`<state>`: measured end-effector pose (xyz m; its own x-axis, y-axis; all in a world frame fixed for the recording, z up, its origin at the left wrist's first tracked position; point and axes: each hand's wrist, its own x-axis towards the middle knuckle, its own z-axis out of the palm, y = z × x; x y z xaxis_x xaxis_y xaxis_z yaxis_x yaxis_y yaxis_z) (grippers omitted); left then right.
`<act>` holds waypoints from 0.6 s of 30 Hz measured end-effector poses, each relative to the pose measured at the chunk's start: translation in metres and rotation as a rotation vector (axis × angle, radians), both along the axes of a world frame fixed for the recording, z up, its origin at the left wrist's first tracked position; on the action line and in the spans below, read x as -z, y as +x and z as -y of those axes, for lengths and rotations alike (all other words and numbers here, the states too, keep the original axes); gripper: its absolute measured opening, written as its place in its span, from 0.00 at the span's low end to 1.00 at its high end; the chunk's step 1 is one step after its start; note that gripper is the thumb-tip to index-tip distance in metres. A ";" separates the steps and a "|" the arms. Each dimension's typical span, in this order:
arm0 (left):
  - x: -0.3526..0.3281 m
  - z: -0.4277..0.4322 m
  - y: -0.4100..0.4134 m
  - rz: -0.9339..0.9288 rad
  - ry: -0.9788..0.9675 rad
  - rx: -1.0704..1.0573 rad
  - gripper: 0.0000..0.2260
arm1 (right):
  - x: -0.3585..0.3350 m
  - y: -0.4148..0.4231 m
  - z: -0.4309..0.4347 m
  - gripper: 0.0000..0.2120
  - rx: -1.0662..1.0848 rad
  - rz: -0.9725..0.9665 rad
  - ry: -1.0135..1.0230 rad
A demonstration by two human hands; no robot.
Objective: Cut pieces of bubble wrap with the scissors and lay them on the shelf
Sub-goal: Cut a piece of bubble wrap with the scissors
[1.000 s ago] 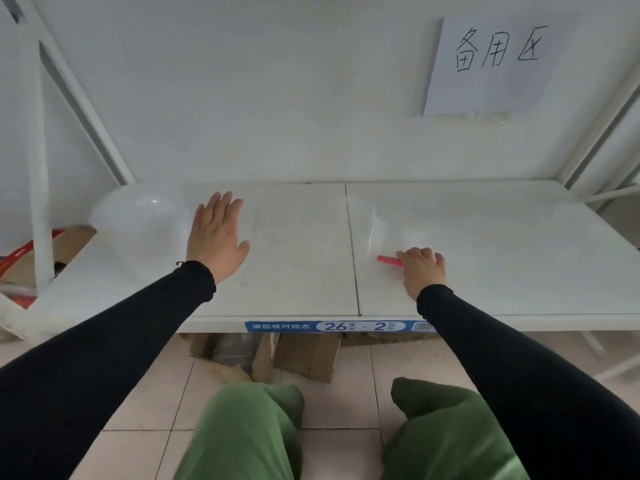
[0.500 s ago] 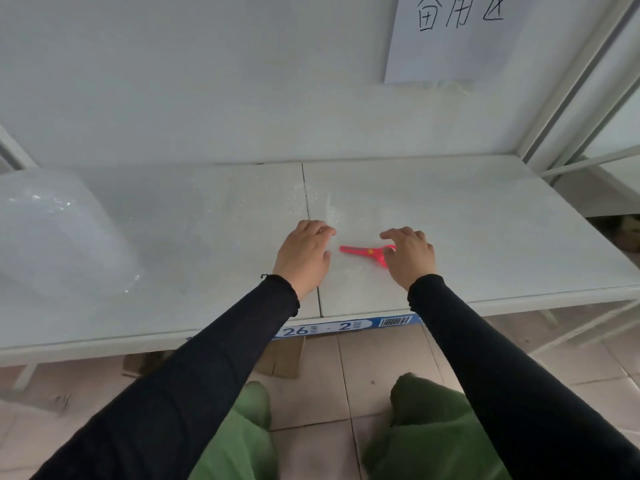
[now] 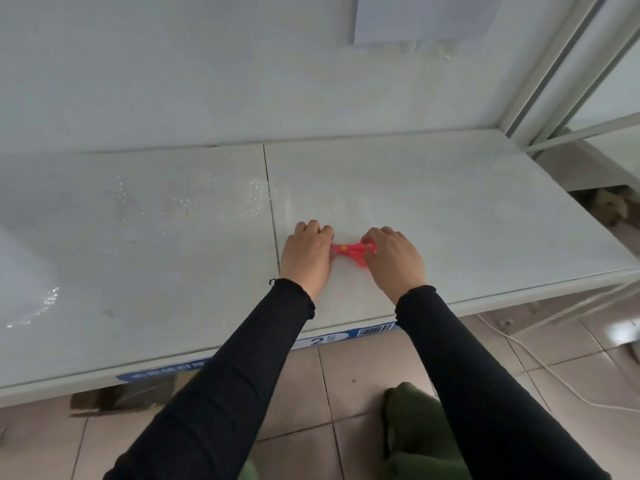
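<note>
Left hand [image 3: 307, 252] moved in from flat on bubble wrap [image 3: 187, 202]; now both curled on scissors [image 3: 349, 250], right hand [image 3: 393, 256] gripping handles. Cutting likely next.

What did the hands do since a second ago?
The left hand slid right along the shelf, from flat on the bubble wrap to the tip of the pink scissors. The right hand kept hold of the handles. The bubble wrap stayed flat on the shelf.
</note>
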<state>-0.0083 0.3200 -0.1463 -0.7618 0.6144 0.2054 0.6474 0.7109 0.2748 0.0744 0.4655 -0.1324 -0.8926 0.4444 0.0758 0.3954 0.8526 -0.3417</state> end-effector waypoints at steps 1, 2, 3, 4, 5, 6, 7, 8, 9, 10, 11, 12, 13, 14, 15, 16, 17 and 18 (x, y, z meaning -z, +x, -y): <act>0.000 -0.002 -0.003 -0.001 -0.004 0.007 0.09 | -0.001 -0.001 -0.002 0.12 -0.008 0.011 0.010; -0.001 -0.003 -0.005 -0.002 -0.006 0.015 0.08 | -0.001 -0.002 -0.003 0.11 -0.018 0.023 0.016; -0.002 -0.004 -0.006 -0.003 -0.007 0.024 0.08 | -0.002 -0.002 -0.004 0.10 -0.027 0.033 0.021; -0.002 -0.004 -0.007 -0.004 -0.007 0.033 0.08 | -0.002 -0.003 -0.004 0.09 -0.031 0.036 0.024; -0.001 -0.003 -0.008 -0.003 -0.010 0.042 0.09 | -0.002 -0.003 -0.004 0.09 -0.033 0.032 0.026; -0.001 -0.002 -0.009 0.006 -0.017 0.050 0.09 | -0.002 -0.003 -0.004 0.08 -0.037 0.023 0.027; -0.001 -0.001 -0.010 0.023 -0.022 0.058 0.10 | -0.001 -0.003 -0.003 0.08 -0.042 0.016 0.021; -0.002 0.001 -0.010 0.057 -0.019 0.064 0.10 | 0.000 -0.001 -0.003 0.08 -0.048 0.005 0.007; -0.004 0.002 -0.011 0.109 0.004 0.067 0.10 | 0.000 0.001 -0.003 0.09 -0.054 -0.011 -0.013; -0.008 0.004 -0.009 0.179 0.047 0.062 0.09 | 0.000 0.003 -0.004 0.09 -0.062 -0.033 -0.032; -0.013 0.005 -0.007 0.267 0.107 0.049 0.08 | 0.000 0.006 -0.004 0.09 -0.075 -0.061 -0.039; -0.019 0.007 -0.004 0.377 0.178 0.025 0.07 | -0.002 0.009 -0.004 0.09 -0.095 -0.091 -0.032; -0.026 0.009 -0.001 0.507 0.259 -0.003 0.06 | -0.004 0.012 -0.004 0.09 -0.121 -0.124 -0.018; -0.033 0.011 0.002 0.639 0.345 -0.026 0.05 | -0.007 0.015 -0.004 0.09 -0.145 -0.156 -0.004; -0.039 0.013 0.006 0.756 0.433 -0.042 0.05 | -0.012 0.017 -0.004 0.09 -0.163 -0.187 0.010; -0.045 0.016 0.009 0.855 0.518 -0.059 0.04 | -0.017 0.019 -0.004 0.09 -0.173 -0.210 0.028; -0.052 0.020 0.012 0.934 0.591 -0.075 0.04 | -0.022 0.021 -0.004 0.09 -0.177 -0.222 0.050; -0.058 0.023 0.013 0.990 0.646 -0.084 0.05 | -0.026 0.022 -0.004 0.09 -0.178 -0.224 0.075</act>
